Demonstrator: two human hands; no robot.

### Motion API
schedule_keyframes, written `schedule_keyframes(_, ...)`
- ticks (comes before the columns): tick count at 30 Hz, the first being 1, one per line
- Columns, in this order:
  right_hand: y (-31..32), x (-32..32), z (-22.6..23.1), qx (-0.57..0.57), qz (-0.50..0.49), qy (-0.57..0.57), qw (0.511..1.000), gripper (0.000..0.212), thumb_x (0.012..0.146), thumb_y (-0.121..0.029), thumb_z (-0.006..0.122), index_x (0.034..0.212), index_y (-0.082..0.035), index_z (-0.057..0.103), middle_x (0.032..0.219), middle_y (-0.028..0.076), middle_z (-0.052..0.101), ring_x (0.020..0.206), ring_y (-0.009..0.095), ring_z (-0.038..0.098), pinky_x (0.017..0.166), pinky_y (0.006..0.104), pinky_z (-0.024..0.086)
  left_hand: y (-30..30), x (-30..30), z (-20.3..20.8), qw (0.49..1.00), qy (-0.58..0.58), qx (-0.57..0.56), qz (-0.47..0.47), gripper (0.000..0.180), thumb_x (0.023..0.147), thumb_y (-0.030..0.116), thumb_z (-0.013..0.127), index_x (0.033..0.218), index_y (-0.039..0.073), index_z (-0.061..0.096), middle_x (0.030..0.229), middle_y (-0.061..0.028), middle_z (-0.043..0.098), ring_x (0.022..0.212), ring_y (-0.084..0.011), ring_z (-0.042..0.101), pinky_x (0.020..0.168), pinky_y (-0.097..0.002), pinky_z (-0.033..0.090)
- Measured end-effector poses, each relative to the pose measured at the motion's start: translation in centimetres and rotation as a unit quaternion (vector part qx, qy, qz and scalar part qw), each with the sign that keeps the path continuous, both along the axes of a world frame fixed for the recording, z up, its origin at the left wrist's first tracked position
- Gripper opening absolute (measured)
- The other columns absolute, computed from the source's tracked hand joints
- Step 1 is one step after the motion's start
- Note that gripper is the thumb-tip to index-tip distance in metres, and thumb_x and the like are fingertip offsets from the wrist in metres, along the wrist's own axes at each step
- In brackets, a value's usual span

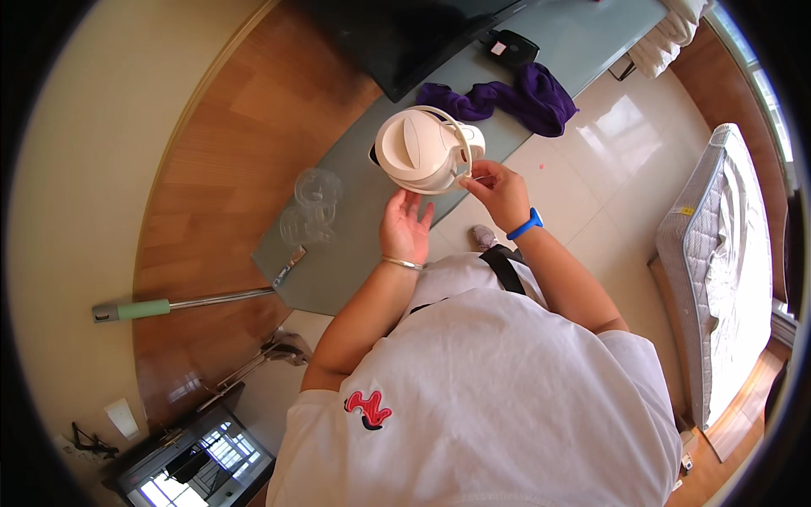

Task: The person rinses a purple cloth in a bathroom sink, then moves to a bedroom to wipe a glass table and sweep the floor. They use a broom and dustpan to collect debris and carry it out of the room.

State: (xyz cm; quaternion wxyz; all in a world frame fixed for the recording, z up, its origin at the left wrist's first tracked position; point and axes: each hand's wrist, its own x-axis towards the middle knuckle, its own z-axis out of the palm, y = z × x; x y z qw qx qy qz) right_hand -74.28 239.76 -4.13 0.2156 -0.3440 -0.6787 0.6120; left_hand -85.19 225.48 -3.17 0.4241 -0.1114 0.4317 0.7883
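A white electric kettle (420,154) stands on the grey-green tabletop, its lid facing up and its handle side to the right. A white cord (459,123) loops over its far and right sides. My right hand (500,193), with a blue band at the wrist, pinches the cord by the kettle's right edge. My left hand (407,226) wears a metal bangle. Its palm is turned up and its fingers reach out to the kettle's near edge; I cannot tell whether they touch it.
Beyond the kettle lie a purple cloth (541,100) and a black box-like device (512,49), near a large dark screen (397,38). Clear plastic containers (312,203) sit left on the tabletop (338,270). A green-handled pole (144,310) juts out leftward. A mattress (718,279) leans at right.
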Motion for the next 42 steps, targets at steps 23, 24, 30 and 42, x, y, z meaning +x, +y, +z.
schedule_keyframes(23, 0.7, 0.7, 3.8, 0.470, 0.178, -0.141, 0.853, 0.033, 0.074, -0.022, 0.066, 0.102, -0.007, 0.057, 0.107, 0.008, 0.055, 0.086, 0.027, 0.059, 0.067, 0.0371, 0.050, 1.1, 0.5, -0.3, 0.919, 0.203, -0.122, -0.314, 0.036, 0.085, 0.007, 0.053, 0.120, 0.000, 0.046, 0.109, -0.0052, 0.057, 0.096, -0.0148, 0.059, 0.078, -0.0269, 0.048)
schedule_keyframes(24, 0.7, 0.7, 3.6, 0.461, 0.189, -0.147, 0.854, 0.038, 0.072, -0.024, 0.068, 0.104, -0.007, 0.055, 0.109, 0.008, 0.054, 0.088, 0.027, 0.059, 0.068, 0.0367, 0.051, 0.8, 0.0, -1.4, 0.876, 0.286, -0.131, -0.364, 0.036, 0.086, 0.011, 0.055, 0.119, -0.001, 0.048, 0.106, -0.0055, 0.058, 0.091, -0.0134, 0.059, 0.075, -0.0260, 0.048)
schedule_keyframes(30, 0.7, 1.0, 2.1, 0.365, 0.119, -0.114, 0.916, 0.063, 0.065, -0.019, 0.075, 0.120, -0.009, 0.047, 0.114, 0.008, 0.052, 0.082, 0.023, 0.059, 0.068, 0.0335, 0.051, -0.9, -1.1, -0.1, 0.767, 0.385, -0.180, -0.480, 0.023, 0.087, 0.018, 0.058, 0.099, -0.002, 0.060, 0.076, -0.0035, 0.060, 0.069, -0.0099, 0.057, 0.059, -0.0234, 0.046)
schedule_keyframes(42, 11.4, 0.7, 0.2, 0.487, 0.022, -0.069, 0.870, 0.024, 0.076, -0.001, 0.059, 0.099, -0.006, 0.062, 0.103, 0.009, 0.057, 0.093, 0.027, 0.056, 0.076, 0.0329, 0.048, 6.6, -2.1, 12.7, 0.410, 0.834, -0.338, -0.150, 0.070, 0.066, 0.046, 0.072, 0.123, 0.015, 0.046, 0.122, -0.0167, 0.046, 0.115, -0.0354, 0.041, 0.092, -0.0531, 0.032)
